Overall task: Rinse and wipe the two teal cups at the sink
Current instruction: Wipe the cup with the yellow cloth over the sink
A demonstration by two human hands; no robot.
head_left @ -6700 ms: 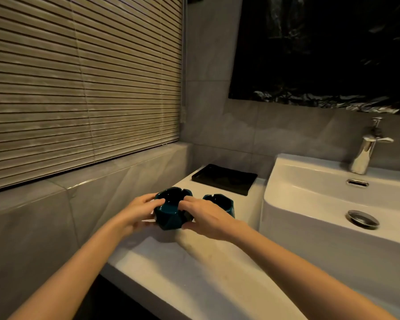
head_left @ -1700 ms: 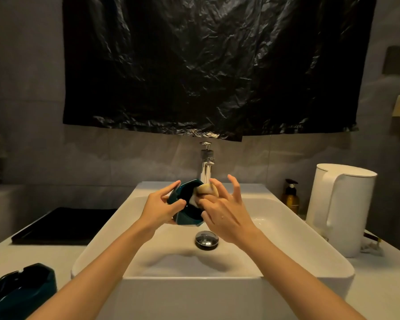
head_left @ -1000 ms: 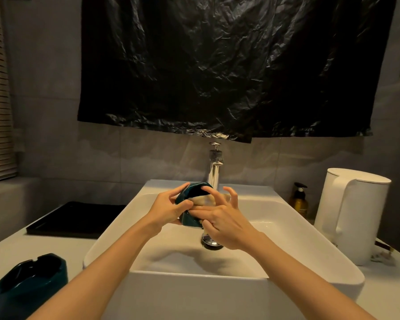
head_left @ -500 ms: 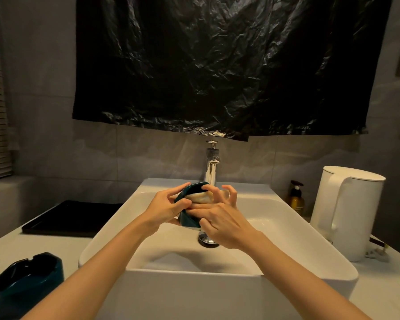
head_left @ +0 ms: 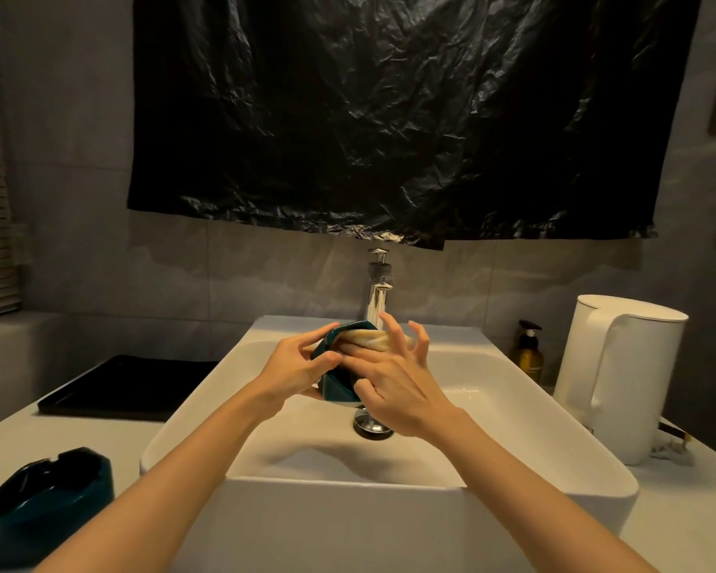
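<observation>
My left hand (head_left: 294, 370) grips a faceted teal cup (head_left: 335, 391), tilted on its side, above the white sink basin (head_left: 554, 440) in front of the chrome tap (head_left: 377, 291). My right hand (head_left: 397, 386) pushes a pale cloth (head_left: 366, 340) into the cup's mouth with thumb and forefinger, while its other fingers stand raised and curled. I see no water coming from the tap. The second teal cup (head_left: 46, 502) stands upright on the counter at the lower left, apart from both hands.
A black tray (head_left: 133, 386) lies on the counter left of the basin. A white kettle (head_left: 621, 378) and an amber pump bottle (head_left: 530, 353) stand to the right. The drain plug (head_left: 368, 425) sits below my hands. Black plastic sheeting (head_left: 389, 117) hangs above the tap.
I carried one cup from the counter to the sink. Over the last second my right hand keeps working the cloth round inside the cup; the left hand's hold is unchanged.
</observation>
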